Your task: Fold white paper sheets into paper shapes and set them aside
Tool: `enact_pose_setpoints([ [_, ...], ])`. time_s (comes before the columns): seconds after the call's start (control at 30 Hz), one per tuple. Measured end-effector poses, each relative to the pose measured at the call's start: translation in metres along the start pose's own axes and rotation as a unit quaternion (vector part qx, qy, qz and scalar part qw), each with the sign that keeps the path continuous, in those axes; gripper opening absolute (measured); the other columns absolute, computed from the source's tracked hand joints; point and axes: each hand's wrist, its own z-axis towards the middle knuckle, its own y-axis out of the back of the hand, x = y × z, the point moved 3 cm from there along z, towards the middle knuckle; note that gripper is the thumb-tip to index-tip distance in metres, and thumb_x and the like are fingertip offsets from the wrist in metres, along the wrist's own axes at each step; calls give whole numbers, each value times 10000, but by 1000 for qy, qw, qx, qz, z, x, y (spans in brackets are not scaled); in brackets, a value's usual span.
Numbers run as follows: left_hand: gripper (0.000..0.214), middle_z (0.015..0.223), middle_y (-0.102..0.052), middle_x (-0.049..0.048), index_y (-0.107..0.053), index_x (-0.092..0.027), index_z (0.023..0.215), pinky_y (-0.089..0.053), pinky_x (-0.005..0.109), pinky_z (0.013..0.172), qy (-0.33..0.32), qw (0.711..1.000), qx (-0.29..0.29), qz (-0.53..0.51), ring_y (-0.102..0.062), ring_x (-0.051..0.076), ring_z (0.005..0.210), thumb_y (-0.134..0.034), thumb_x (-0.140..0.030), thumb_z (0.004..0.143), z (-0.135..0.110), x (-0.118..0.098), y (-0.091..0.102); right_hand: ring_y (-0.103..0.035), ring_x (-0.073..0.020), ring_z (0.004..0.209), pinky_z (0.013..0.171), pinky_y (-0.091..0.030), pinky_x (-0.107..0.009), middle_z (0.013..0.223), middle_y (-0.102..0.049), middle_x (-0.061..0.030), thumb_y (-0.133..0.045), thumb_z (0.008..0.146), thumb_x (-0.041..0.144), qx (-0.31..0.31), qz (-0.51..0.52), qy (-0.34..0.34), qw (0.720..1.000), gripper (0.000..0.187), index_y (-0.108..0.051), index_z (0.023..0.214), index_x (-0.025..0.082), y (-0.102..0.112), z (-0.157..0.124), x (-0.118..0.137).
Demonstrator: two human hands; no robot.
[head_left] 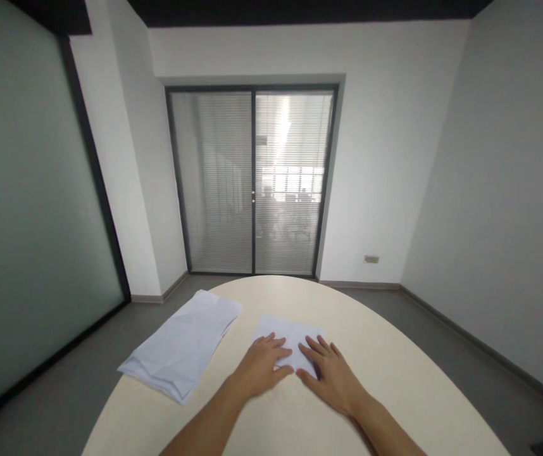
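A small white sheet of paper [290,334] lies flat on the cream oval table [395,380] in front of me. My left hand [262,365] rests palm down on the sheet's near left part, fingers stretched out. My right hand [331,375] lies flat on its near right part, fingers spread and pointing away. Neither hand grips anything. The two hands almost touch at the thumbs.
A stack of larger crumpled white sheets [183,345] lies at the table's left edge, partly overhanging it. Beyond the table are grey floor, a sliding glass door with blinds [252,183], and a frosted glass wall [24,209] on the left.
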Motion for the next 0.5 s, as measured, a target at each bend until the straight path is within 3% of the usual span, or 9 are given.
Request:
enact_pose_setpoints([
  [0.13,427,1441,-522,24,-610,-287,1305,-300,459,1150,-3,1000,-20,6,-407,286,1375,-463,-490,959,-1,-1,0,-204,-349,1469,1171,-141,-566,1573,-316,-82,-424,882,694,11,18,30,999,697,-443,1458,303,2,-2,4],
  [0.37,402,1398,-567,19,-643,-273,1249,-327,425,1132,-13,999,-30,11,-455,263,1338,-373,-444,1004,-1,-7,5,-233,-321,1465,1172,-168,-569,1556,-349,-72,-276,959,650,13,40,55,998,630,-474,1438,293,7,-4,5],
  [0.5,406,1249,-668,29,-674,-259,1163,-386,345,1064,-5,999,-36,5,-576,219,1194,-328,-418,1019,-1,-10,13,-254,-306,1459,1181,-186,-541,1540,-381,-57,-245,974,629,11,45,56,997,609,-511,1411,299,9,-5,1],
])
